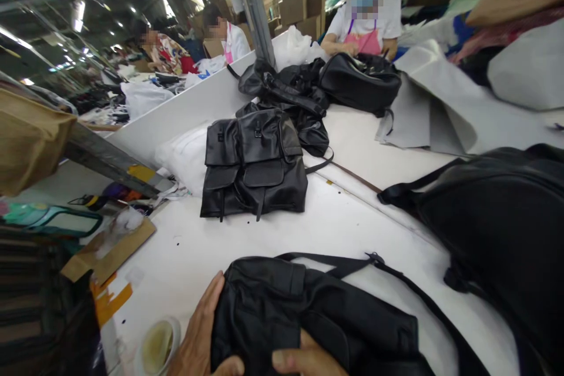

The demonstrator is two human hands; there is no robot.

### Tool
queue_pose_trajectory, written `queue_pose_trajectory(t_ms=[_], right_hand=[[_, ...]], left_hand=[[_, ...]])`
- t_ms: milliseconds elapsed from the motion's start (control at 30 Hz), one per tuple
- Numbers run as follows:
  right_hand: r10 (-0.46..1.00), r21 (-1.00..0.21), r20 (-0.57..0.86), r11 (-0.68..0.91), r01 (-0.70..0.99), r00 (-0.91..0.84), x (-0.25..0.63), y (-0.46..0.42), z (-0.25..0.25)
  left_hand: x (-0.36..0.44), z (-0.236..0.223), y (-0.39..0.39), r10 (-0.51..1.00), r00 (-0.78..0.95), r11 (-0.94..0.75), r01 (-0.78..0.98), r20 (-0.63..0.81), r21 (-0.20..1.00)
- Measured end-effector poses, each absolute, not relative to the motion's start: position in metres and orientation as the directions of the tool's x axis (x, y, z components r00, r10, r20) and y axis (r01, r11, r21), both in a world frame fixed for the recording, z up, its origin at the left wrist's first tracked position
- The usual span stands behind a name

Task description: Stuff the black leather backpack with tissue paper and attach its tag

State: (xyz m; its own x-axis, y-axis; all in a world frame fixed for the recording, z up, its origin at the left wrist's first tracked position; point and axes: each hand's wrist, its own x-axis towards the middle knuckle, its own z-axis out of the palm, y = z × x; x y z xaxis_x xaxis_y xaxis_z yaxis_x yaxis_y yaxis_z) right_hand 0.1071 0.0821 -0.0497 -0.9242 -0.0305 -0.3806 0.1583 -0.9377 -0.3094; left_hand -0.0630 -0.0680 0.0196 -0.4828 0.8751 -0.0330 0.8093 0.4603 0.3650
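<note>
A black leather-look backpack [259,299] lies on the white table right in front of me, its strap [348,261] trailing to the right. Along the backpack's left side my left hand [202,329] is pressed, fingers on the outer edge and thumb over the front. My right hand [308,358] grips the front near a pocket, thumb on top; its other fingers are partly hidden by the material. Beyond them, a second black backpack [259,164] with two front pockets and buckles lies flat.
A large black backpack [497,229] stands at the right. Further back are a heap of black bags [308,88] and grey sheets [423,111]. A round tub [158,343] sits by my left hand, near a cardboard piece [110,249]. A masked person [363,29] sits across the table.
</note>
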Motion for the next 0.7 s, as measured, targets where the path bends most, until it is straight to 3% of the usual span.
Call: queue_pose_trajectory(t_ms=[267, 567, 633, 700], right_hand=[[0.242, -0.350, -0.504, -0.935, -0.060, -0.829, 0.095, 0.070, -0.051], [0.317, -0.345, -0.612, -0.931, -0.115, -0.725, 0.064, 0.080, -0.050], [0.393, -0.490, -0.555, -0.867, -0.094, -0.733, 0.079, 0.084, -0.042], [0.468, -0.728, -0.539, -0.677, 0.108, -0.701, 0.109, 0.079, -0.034]], left_hand=[[-0.070, 0.002, -0.079, 0.815, -0.568, 0.552, 0.701, -0.115, 0.451], [-0.083, -0.018, -0.064, 0.716, -0.687, 0.681, 0.647, -0.125, 0.343], [-0.086, -0.017, -0.062, 0.701, -0.699, 0.699, 0.634, -0.139, 0.331], [-0.088, -0.018, -0.061, 0.702, -0.698, 0.700, 0.640, -0.142, 0.315]])
